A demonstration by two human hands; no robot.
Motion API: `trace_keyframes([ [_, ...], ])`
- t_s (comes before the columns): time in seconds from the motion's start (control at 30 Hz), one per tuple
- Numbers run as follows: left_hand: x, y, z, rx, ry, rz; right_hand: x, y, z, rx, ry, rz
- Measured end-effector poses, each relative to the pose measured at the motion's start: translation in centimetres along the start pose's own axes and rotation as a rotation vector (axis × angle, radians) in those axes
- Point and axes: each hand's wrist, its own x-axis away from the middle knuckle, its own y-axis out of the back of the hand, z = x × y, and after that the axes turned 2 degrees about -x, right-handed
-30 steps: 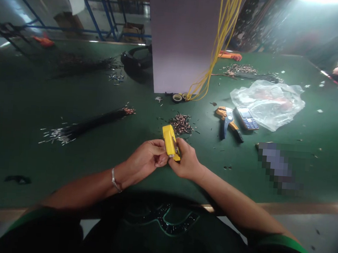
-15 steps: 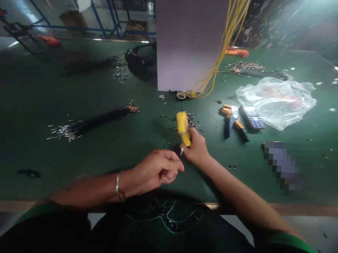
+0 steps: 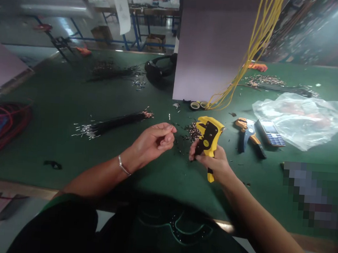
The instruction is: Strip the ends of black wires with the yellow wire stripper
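My left hand (image 3: 155, 143) is closed, thumb and index finger pinched together. A small piece with a pale tip (image 3: 169, 117) sticks up from the pinch; its kind is too small to tell. My right hand (image 3: 213, 160) is wrapped round a yellow and black wire stripper (image 3: 208, 139), its head pointing up and away from me. Just behind the tool lies a pile of short dark and coppery scraps (image 3: 192, 132). To the left of my hands rests a bundle of black wires (image 3: 117, 123), with silvery ends at left and bare copper ends at right.
On the green table (image 3: 142, 178) at right are orange and blue pliers (image 3: 248, 136), a keypad phone (image 3: 271, 132) and a clear plastic bag (image 3: 302, 120). Tape rolls (image 3: 195, 105) and yellow wires (image 3: 238, 81) are by an upright panel (image 3: 212, 48). Red and blue cable coils (image 3: 3, 128) lie left.
My hands have moved apart, the left one forward and the right one rightward. The wire stripper has turned to show its black side. The whole view has shifted too.
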Motion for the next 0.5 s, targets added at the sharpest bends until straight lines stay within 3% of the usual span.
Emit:
trace_keyframes([
  [0.5,-0.1,0.7,-0.6,0.111,0.008,0.001,0.7,-0.5,-1.1,-0.199,-0.218,0.331],
])
